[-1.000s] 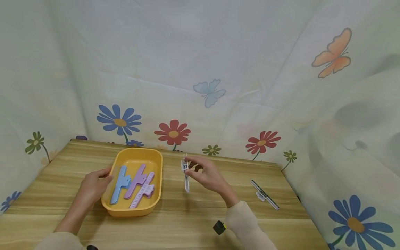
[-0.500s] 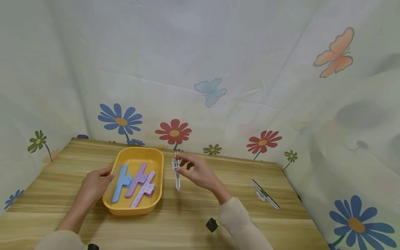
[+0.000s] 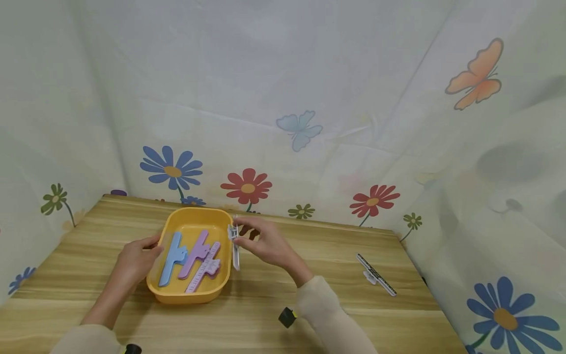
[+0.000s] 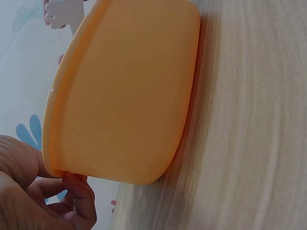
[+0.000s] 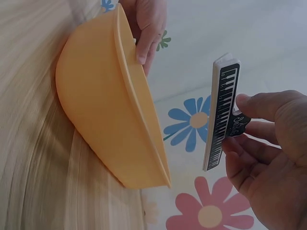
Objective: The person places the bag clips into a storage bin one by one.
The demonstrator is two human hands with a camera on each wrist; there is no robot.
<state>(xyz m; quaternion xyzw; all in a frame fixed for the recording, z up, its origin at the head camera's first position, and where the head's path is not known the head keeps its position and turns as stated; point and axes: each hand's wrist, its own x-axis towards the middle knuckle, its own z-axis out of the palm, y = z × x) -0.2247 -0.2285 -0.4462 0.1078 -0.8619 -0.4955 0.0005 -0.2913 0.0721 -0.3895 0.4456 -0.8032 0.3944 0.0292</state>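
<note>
My left hand (image 3: 137, 260) pinches the left rim of a yellow plastic tub (image 3: 190, 298); the left wrist view shows the thumb and fingers on the tub's edge (image 4: 50, 143). Between thumb and fingers, my right hand (image 3: 267, 244) holds a long clip with a black-and-white piano-key print (image 5: 223, 115), just outside the tub's right rim and above table height. Lying inside the tub are a light blue clip (image 3: 169, 263), a plain purple clip (image 3: 193, 256) and a pinkish-purple clip with a key print (image 3: 199, 278).
Another black-and-white piano-key clip (image 3: 377, 275) lies on the wooden table (image 3: 283, 305), to the right. A white curtain (image 3: 230, 88) printed with flowers and butterflies surrounds the table at the back and sides.
My right hand has moved left with the piano-key clip, from over the bare table to the tub's right rim. My left hand keeps its hold on the tub.
</note>
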